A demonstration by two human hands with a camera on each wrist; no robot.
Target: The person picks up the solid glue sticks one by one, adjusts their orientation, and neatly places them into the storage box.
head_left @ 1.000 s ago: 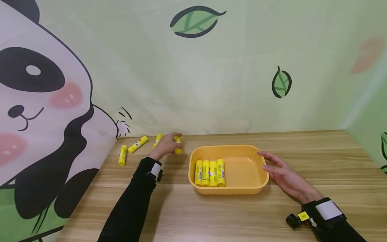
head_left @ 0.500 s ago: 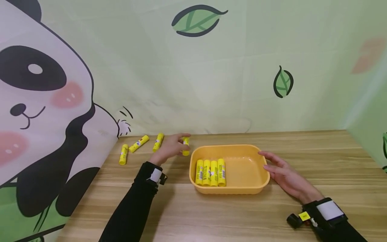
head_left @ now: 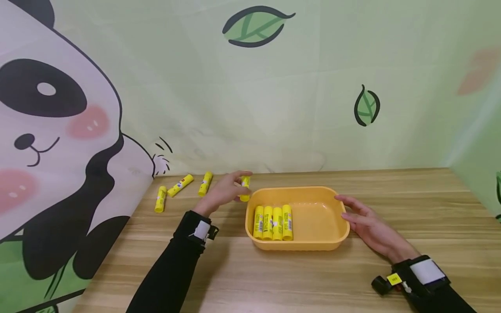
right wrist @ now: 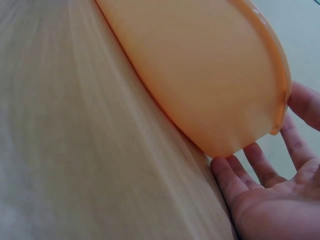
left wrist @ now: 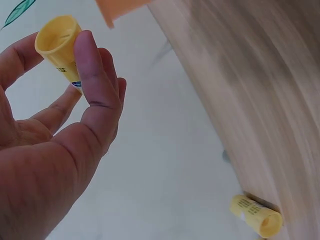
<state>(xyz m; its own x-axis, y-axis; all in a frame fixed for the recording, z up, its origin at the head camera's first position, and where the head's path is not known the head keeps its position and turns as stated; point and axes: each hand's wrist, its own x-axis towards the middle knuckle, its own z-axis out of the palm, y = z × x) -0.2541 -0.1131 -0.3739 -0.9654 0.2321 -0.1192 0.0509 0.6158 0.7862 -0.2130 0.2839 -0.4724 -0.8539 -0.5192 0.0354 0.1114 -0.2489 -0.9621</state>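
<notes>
My left hand (head_left: 222, 190) pinches a yellow glue stick (head_left: 245, 188) between thumb and fingers, just off the tray's left end. Its round end faces the camera in the left wrist view, and the fingers cover part of its side. A yellow-orange plastic tray (head_left: 318, 217) stands on the table, holding several glue sticks (head_left: 277, 224) side by side in its left half. At the tray's right end, my right hand (head_left: 369, 226) touches the rim and outer wall with extended fingers. In the right wrist view, fingertips (right wrist: 220, 167) meet the tray wall low by the table.
Three loose glue sticks lie at the back left of the wooden table (head_left: 250, 278): one on the far left (head_left: 160, 199), one slanted (head_left: 181, 185), and one nearer my left hand (head_left: 205, 183). A printed cloth backdrop (head_left: 274, 108) rises behind the table's rear edge.
My left hand has moved right with the glue stick, from near the loose ones to beside the tray's left end. My right hand keeps its place at the tray.
</notes>
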